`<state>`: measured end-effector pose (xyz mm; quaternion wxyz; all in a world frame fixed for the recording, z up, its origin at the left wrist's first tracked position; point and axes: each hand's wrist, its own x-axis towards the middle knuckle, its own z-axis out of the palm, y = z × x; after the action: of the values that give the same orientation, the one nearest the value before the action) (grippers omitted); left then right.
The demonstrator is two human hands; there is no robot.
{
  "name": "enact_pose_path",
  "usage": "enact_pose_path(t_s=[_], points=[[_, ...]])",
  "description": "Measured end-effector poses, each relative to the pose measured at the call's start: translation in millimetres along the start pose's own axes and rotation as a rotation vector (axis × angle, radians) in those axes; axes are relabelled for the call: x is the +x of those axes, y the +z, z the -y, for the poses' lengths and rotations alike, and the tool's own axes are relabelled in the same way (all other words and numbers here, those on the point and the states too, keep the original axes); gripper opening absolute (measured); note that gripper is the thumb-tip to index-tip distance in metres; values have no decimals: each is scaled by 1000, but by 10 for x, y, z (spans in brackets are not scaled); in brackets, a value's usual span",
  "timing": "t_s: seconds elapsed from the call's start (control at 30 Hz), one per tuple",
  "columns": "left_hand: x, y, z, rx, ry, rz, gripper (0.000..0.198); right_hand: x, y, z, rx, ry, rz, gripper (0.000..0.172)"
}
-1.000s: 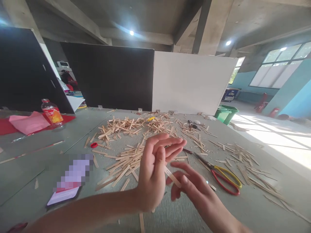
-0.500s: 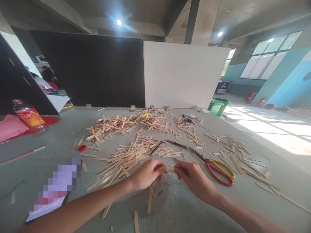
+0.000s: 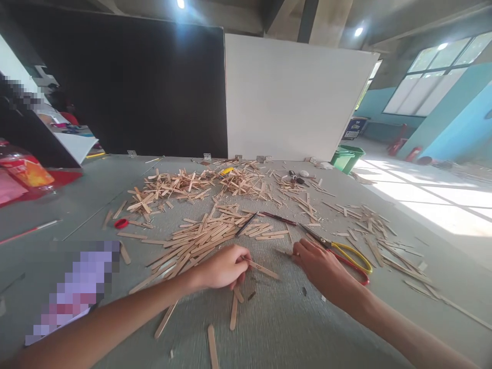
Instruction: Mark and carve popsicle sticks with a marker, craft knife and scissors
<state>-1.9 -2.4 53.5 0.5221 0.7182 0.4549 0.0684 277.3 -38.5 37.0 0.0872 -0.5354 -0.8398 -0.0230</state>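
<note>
Hands parting now! Left hand (image 3: 226, 266) is pinching a stick (image 3: 264, 269); right hand (image 3: 314, 260), grip unclear, is partly hiding the scissors (image 3: 327, 243); loose sticks (image 3: 203, 233) are crowding the table (image 3: 284, 333).

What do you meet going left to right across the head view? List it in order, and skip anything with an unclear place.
Drink bottle → small red round item → left hand → wooden stick it holds → right hand → window.
</note>
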Motion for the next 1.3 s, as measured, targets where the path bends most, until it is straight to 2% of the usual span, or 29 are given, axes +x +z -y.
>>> enact_pose_path(t_s=[0.13, 0.2, 0.27, 0.33, 0.5, 0.63, 0.77, 0.9, 1.03, 1.3], points=[[25, 29, 5, -6, 8, -25, 25, -16, -29, -3, 130, 3, 39, 27], [39, 46, 20, -7, 20, -35, 30, -8, -37, -12, 214, -23, 19, 28], [50, 60, 37, -6, 29, -35, 35, 4, -38, 1, 283, -24, -27, 20], [57, 70, 46, -7, 33, -30, 38, 13, -35, 34, 334, -25, -33, 23], [68, 89, 34, 2, 31, -53, 36, -3, -7, 92, 419, -143, 53, 32], [69, 83, 31, 22, 37, -49, 37, -22, 39, 43, 452, -226, 48, 32], [59, 50, 46, 46, 55, -20, 37, -45, 92, 10, 367, -320, -23, 34], [49, 32, 66, 75, 91, -9, 36, -111, 125, 60, 142, -398, -122, 34], [40, 37, 60, 107, 117, -3, 35, -179, 162, 133, 31, -367, -120, 34], [31, 50, 17, 144, 128, -5, 42, -201, 228, 172, -19, -376, -119, 42]])
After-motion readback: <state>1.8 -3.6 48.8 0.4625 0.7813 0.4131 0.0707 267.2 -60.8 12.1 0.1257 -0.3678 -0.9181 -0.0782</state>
